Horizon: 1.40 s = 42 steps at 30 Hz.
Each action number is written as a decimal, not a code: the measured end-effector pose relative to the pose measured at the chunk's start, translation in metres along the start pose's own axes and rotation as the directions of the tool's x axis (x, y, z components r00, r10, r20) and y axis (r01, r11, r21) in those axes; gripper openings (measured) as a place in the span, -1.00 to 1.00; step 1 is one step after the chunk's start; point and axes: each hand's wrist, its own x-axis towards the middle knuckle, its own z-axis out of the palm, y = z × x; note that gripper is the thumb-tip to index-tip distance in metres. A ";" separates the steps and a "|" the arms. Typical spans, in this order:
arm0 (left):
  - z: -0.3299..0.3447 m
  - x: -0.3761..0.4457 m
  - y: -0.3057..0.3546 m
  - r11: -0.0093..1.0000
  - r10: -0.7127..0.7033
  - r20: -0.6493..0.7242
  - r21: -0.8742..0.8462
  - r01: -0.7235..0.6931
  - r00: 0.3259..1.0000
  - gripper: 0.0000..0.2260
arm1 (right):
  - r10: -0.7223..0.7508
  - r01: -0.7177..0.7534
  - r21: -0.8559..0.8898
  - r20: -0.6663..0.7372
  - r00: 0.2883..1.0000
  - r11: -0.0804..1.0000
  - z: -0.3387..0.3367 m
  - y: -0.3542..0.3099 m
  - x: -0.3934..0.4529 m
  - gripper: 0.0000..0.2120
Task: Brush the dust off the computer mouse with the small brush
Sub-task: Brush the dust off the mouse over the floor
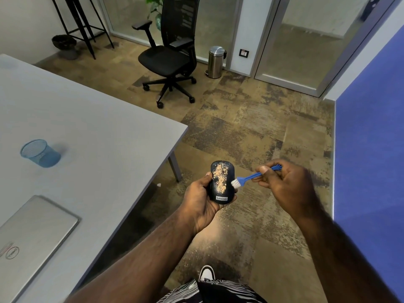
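Observation:
My left hand (pixel 200 199) grips a black computer mouse (pixel 226 171) from below, top side up, over the floor to the right of the table. A streak of tan dust (pixel 221 177) runs along the mouse's top. My right hand (pixel 284 184) pinches the handle of a small blue brush (pixel 251 176) with white bristles. The bristles (pixel 235 183) touch the mouse's right edge, beside the dust.
A grey table (pixel 98 132) fills the left, bearing a blue mesh cup (pixel 39 153) and a shut silver laptop (pixel 32 235). A black office chair (pixel 170 60) and a steel bin (pixel 215 62) stand farther back. A blue wall panel (pixel 369 149) runs along the right. My shoe (pixel 206 273) is below.

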 end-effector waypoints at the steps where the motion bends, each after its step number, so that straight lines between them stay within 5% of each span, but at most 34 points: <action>1: 0.000 0.000 0.000 1.000 -0.001 0.004 0.011 0.000 1.000 -0.64 | -0.015 0.015 -0.015 -0.036 0.999 1.000 -0.002 -0.001 0.002 -0.93; 7: 0.002 0.000 -0.002 1.000 -0.007 -0.007 0.010 0.007 1.000 -0.64 | -0.040 0.032 0.115 0.072 0.997 0.993 -0.005 -0.014 -0.002 -0.85; 10: 0.002 0.001 -0.003 1.000 -0.005 -0.008 0.010 0.005 1.000 -0.62 | -0.050 0.047 0.024 0.146 0.988 0.999 0.001 -0.014 -0.005 -0.86; 30: 0.005 -0.007 -0.009 0.997 -0.046 0.049 0.063 0.043 0.998 -0.59 | 0.000 -0.019 -0.155 -0.122 0.993 0.988 0.012 -0.003 0.046 -0.91; 42: 0.002 -0.007 -0.006 0.998 -0.023 0.025 0.062 0.022 0.999 -0.62 | 0.001 -0.004 -0.077 -0.037 0.999 0.997 0.006 -0.017 0.026 -0.92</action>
